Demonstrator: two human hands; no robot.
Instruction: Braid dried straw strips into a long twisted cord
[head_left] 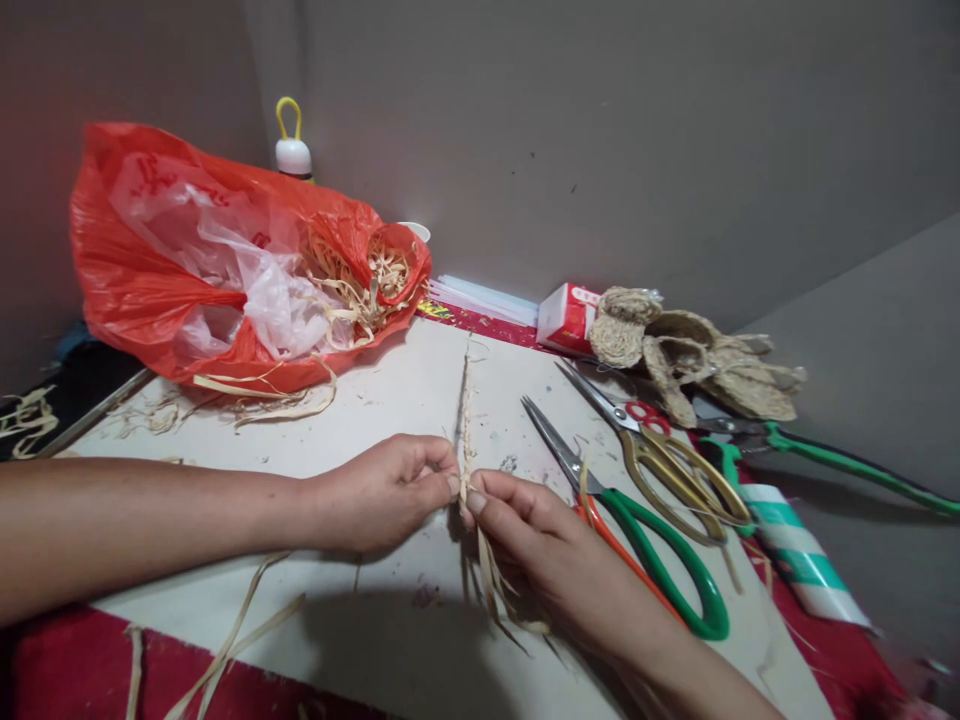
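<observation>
A thin raffia braid [468, 420] runs up the white board from my fingers, its far end narrowing to a fine thread or wire. My left hand [401, 488] is closed in a pinch on the left side of the braid. On the other side, my right hand [529, 520] pinches the same braid just below, its thumb and forefinger almost touching the left fingertips. Loose raffia strands [491, 580] hang down toward me from under the right hand. The exact grip between the fingertips is partly hidden.
Right of my hands lie green-and-orange-handled scissors [637, 540], gold-handled scissors [664, 450] and green-handled pliers [825, 465]. Woven straw pieces [690, 355] sit by a red-white box [568, 318]. A red plastic bag [172, 330] of raffia stands back left. A striped roll [806, 550] lies right.
</observation>
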